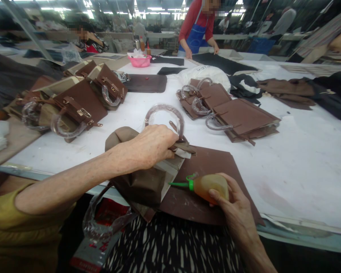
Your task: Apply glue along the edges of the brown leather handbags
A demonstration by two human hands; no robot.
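My left hand (155,146) is closed on the top edge of a brown leather handbag (139,182) lying at the table's near edge, by its plastic-wrapped handle (165,113). My right hand (234,203) grips a small amber glue bottle (208,185) with a green nozzle pointing left toward the bag's opened edge. Under both lies a flat brown leather sheet (204,167). A second wrapped handle (102,223) hangs below the table edge.
Finished brown handbags are stacked at the left (76,102) and at the centre right (233,113) on the white table (307,159). A pink bowl (139,60) stands at the back. Dark fabric pieces lie at the far right. A person in a red top and blue apron (197,28) works across the table.
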